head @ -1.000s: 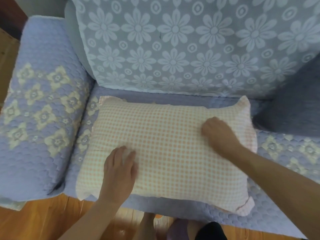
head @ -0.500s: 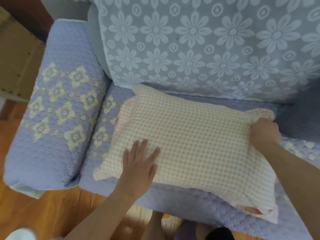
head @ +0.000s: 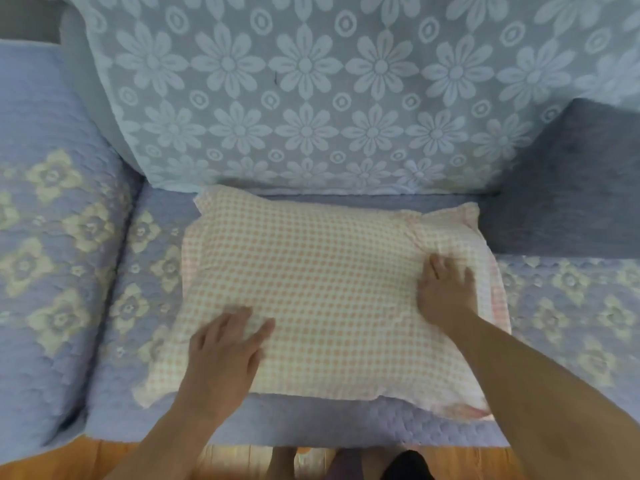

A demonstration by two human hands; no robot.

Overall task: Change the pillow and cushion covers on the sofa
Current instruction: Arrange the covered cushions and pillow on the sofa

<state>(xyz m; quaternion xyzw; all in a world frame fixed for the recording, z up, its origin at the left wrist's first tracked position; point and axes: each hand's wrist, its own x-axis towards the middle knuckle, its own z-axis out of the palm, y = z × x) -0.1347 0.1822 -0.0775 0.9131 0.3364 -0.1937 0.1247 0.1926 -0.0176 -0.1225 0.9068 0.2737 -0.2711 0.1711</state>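
So here's my head cam view, looking down at the sofa seat [head: 311, 427], which has a quilted lilac cover with pale yellow flower shapes stitched in. The pillow [head: 329, 289] lies flat on the seat, pretty much in the middle, its far edge close up to the backrest. It's in a cover with a small orange-and-cream check. The right end of the cover looks rumpled, with a loose flap of fabric bunched near the far right corner, and a pinkish edge shows along the right side and the near right corner.

My left hand [head: 221, 362] is flat on the near left part of the pillow, palm down, fingers [head: 242, 323] straight and a bit spread, thumb out to the side. It's pressing on the fabric, not gripping anything. My right hand [head: 446, 292] is on the right end of the pillow, also palm down, fingers pointing away from me and lying loosely apart on the wrinkled bit. It's blurry there, so I can't tell if the fingertips are catching any fabric, but it reads as a flat press.

The backrest [head: 311, 98] is draped in a light blue lace throw with big daisy shapes. The left armrest [head: 52, 254] has the same quilted cover as the seat. A plain grey-blue cushion [head: 568, 188] sits in the right corner, just beside the pillow's far right corner. Wooden floor [head: 52, 465] shows along the bottom.
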